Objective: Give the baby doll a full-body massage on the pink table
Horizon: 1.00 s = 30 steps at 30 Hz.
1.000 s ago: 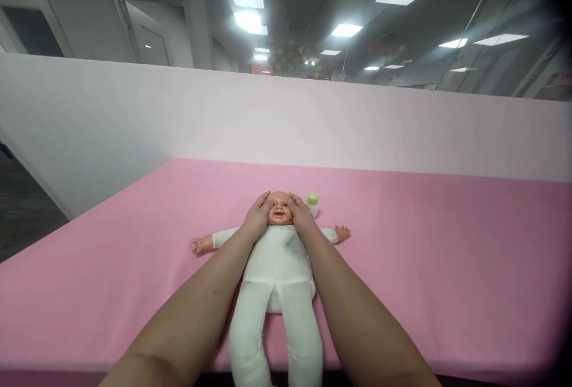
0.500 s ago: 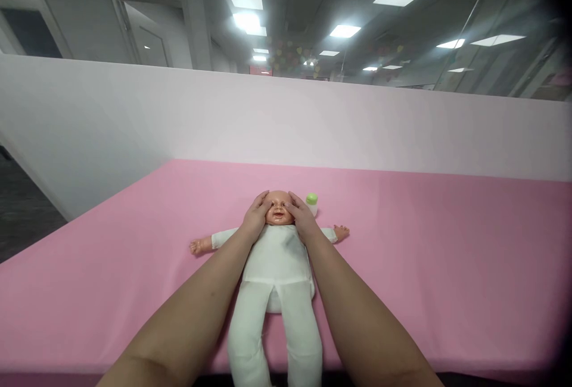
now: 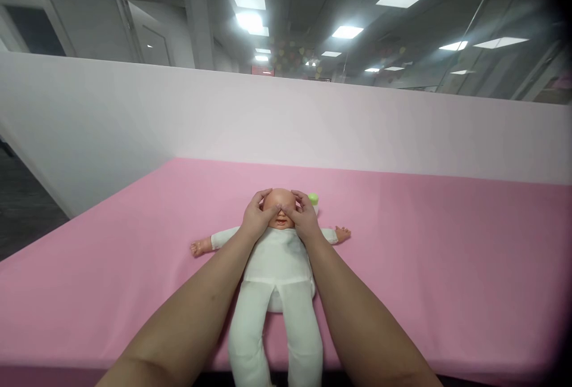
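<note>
A baby doll (image 3: 277, 259) with a soft white cloth body and plastic head lies face up on the pink-covered tabletop (image 3: 424, 268), legs crossing the near edge. The left hand (image 3: 258, 215) and right hand (image 3: 307, 215), half-curled, hold the head's sides, thumbs near its nose. Partly behind the right hand is a green-capped bottle (image 3: 313, 199). A white panel (image 3: 290, 119) lines the far edge.

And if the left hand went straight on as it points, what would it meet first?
Most likely the doll's head; the left hand seems to touch it, though depth is unclear.
</note>
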### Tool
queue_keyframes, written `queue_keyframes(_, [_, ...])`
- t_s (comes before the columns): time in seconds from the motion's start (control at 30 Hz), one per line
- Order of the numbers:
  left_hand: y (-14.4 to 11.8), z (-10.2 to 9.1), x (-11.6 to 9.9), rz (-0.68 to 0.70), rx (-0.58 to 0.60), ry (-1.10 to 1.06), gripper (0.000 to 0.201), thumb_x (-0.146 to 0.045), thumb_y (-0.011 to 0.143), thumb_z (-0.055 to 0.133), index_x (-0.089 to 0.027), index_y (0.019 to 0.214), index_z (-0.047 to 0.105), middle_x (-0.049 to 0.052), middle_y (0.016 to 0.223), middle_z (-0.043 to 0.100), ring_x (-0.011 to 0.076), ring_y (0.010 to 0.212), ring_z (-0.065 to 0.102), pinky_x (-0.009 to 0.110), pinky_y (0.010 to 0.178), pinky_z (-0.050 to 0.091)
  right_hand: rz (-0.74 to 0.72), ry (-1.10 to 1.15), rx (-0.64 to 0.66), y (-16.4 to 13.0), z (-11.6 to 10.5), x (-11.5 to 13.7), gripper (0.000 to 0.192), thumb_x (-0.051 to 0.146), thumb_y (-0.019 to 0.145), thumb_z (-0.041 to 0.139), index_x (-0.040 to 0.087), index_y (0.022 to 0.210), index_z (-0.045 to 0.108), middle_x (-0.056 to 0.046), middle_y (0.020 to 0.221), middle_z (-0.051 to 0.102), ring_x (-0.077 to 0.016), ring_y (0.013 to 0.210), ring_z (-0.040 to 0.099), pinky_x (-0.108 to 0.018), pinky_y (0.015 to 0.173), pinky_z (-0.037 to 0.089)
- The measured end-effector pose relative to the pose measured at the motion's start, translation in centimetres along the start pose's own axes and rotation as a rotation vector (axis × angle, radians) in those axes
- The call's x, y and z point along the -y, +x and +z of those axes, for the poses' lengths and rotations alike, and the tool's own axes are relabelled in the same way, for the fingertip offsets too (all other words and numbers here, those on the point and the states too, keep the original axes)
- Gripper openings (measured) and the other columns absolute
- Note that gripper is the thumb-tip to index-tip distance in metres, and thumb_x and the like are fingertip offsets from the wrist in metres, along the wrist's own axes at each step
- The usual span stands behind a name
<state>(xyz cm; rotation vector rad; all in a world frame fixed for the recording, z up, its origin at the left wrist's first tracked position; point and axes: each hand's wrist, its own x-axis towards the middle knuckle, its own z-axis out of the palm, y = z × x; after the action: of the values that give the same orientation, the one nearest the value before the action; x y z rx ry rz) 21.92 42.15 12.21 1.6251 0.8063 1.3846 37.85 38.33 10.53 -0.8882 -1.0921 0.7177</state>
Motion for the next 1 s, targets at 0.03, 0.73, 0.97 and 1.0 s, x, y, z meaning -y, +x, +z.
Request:
queue_keyframes(0.03, [0.0, 0.0, 0.0, 0.001, -0.003, -0.001, 0.059, -0.041, 0.077, 0.081, -0.023, 0.130, 0.063, 0.011, 0.138, 0.063, 0.0294, 0.118, 0.063, 0.045, 0.101, 0.050, 0.001, 0.000, 0.006, 0.0, 0.0, 0.1, 0.064, 0.041, 0.072, 0.085, 0.026, 0.128, 0.060, -0.009, 0.135, 0.060, -0.0268, 0.116, 0.062, -0.043, 0.100, 0.054])
queue_keyframes(0.73, [0.3, -0.2, 1.2, -0.016, 0.015, -0.102, 0.049, -0.040, 0.084, 0.065, -0.023, 0.130, 0.065, 0.007, 0.136, 0.065, 0.0274, 0.129, 0.055, 0.042, 0.112, 0.041, 0.092, 0.084, 0.058, 0.7, -0.6, -0.6, 0.057, 0.038, 0.078, 0.072, 0.028, 0.134, 0.066, -0.002, 0.148, 0.057, -0.0276, 0.139, 0.049, -0.048, 0.119, 0.037])
queue_keyframes(0.97, [-0.1, -0.3, 0.9, 0.006, 0.015, -0.064, 0.046, -0.039, 0.088, 0.062, -0.024, 0.131, 0.061, 0.007, 0.138, 0.062, 0.0268, 0.126, 0.056, 0.041, 0.109, 0.043, 0.021, 0.071, 0.077, 0.2, -0.3, 0.6, 0.054, 0.038, 0.079, 0.073, 0.024, 0.131, 0.065, -0.007, 0.143, 0.059, -0.0285, 0.131, 0.055, -0.045, 0.113, 0.044])
queue_keyframes(1.0, [-0.2, -0.3, 0.8, 0.022, 0.020, -0.043, 0.047, -0.040, 0.087, 0.064, -0.024, 0.132, 0.060, 0.007, 0.138, 0.061, 0.0268, 0.124, 0.057, 0.041, 0.108, 0.044, 0.004, 0.057, 0.086, 0.1, -0.2, 0.8, 0.054, 0.038, 0.080, 0.073, 0.024, 0.131, 0.064, -0.008, 0.142, 0.059, -0.0283, 0.127, 0.057, -0.044, 0.110, 0.046])
